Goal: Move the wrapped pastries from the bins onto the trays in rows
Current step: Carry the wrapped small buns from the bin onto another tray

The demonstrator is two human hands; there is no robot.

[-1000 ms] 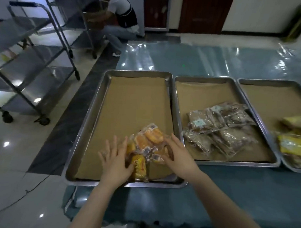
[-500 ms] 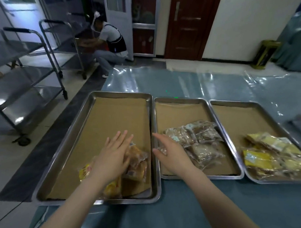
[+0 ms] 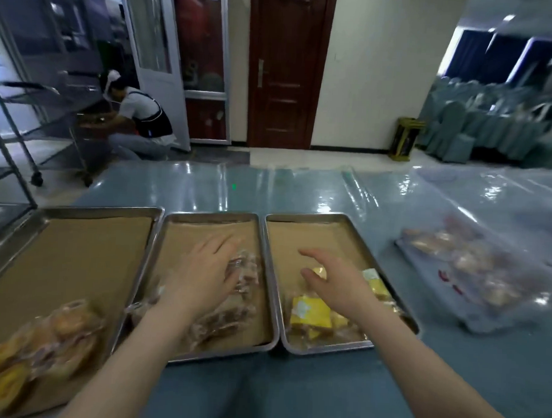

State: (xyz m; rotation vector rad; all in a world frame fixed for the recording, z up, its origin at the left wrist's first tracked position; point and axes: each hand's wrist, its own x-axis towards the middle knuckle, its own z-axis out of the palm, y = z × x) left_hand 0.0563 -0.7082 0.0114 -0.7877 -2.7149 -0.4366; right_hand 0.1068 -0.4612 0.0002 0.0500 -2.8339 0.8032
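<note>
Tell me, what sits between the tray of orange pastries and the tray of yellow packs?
In the head view, a third metal tray lies there, holding a heap of clear-wrapped brown pastries. The left hand is over them.

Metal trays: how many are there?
3, side by side: the left tray, the middle tray below the left hand, the right tray below the right hand. More may lie offscreen.

Three trays (image 3: 267, 280) side by side, pastries (image 3: 223, 326) inside, bag (image 3: 472, 272) rightward
</note>
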